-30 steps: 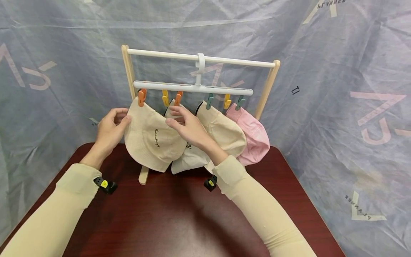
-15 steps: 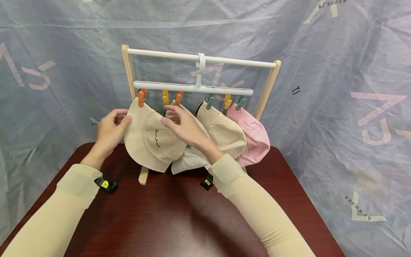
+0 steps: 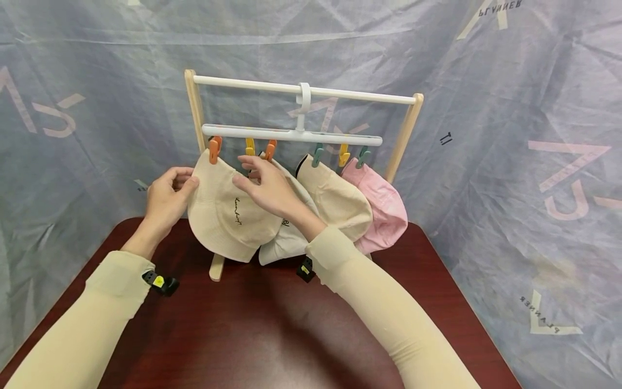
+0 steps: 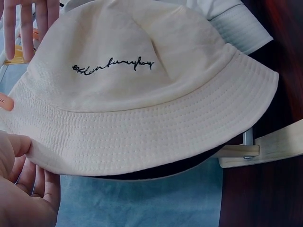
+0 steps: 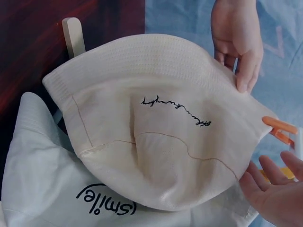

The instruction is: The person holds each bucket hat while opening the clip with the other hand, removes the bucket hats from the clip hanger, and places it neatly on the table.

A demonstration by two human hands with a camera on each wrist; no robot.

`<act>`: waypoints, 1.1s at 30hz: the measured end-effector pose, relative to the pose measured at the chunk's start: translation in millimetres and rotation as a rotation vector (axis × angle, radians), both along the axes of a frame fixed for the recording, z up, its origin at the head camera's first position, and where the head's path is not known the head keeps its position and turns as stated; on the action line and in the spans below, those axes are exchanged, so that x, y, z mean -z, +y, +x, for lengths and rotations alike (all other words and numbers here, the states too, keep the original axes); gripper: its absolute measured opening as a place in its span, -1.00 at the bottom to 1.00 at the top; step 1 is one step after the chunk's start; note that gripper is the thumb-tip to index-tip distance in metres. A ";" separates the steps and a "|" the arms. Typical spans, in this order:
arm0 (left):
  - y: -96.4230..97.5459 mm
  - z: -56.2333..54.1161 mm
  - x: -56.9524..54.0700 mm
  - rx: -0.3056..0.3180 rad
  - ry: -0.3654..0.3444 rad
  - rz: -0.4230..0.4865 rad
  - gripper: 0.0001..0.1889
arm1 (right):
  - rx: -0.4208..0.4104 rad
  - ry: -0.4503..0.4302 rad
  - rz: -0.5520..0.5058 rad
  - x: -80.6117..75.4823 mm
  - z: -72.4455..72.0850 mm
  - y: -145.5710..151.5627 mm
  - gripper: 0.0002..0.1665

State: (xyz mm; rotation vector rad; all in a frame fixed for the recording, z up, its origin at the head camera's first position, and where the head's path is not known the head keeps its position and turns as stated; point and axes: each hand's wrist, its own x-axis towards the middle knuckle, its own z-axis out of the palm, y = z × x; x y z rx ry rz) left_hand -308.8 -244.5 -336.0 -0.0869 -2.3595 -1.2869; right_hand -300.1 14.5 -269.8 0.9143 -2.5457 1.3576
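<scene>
My left hand [image 3: 166,195] pinches the brim edge of a cream bucket hat [image 3: 214,208] between thumb and fingers. The hat has dark script stitching and hangs from an orange clip [image 3: 214,151] at the hanger's left end. Loosely spread, the fingers of my right hand [image 3: 270,186] are at the inner edge of this hat, close to a yellow clip [image 3: 250,145]. In the right wrist view, that hand [image 5: 272,189] seems to touch the hat's lower edge. A white hat [image 5: 106,203] lettered "smile" hangs behind, partly covered by the cream hat and my right hand.
A white hanger [image 3: 252,132] hooks over the rod of a wooden rack [image 3: 404,140] on a dark red table [image 3: 233,335]. Another cream hat [image 3: 335,197] and a pink hat [image 3: 381,210] hang to the right. Grey-blue cloth [image 3: 486,178] surrounds the table.
My right hand has moved left, from in front of the white hat's clip toward the cream hat and the yellow clip. My left hand stays at the brim.
</scene>
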 end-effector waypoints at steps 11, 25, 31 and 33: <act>0.1 2.4 0.0 0.010 0.000 0.005 -0.47 | 0.009 -0.043 0.044 -9.4 -6.0 -21.3 -0.27; -1.0 2.2 -0.8 0.024 -0.006 0.012 -0.47 | 0.111 -0.088 0.055 -12.7 -16.1 -50.0 -0.13; -1.3 2.9 -1.0 0.034 -0.012 0.014 -0.45 | 0.108 -0.147 0.010 -15.8 -19.9 -54.1 -0.14; -2.3 3.0 -0.9 0.037 -0.014 0.016 -0.45 | 0.109 -0.161 -0.004 -16.6 -20.0 -56.4 -0.14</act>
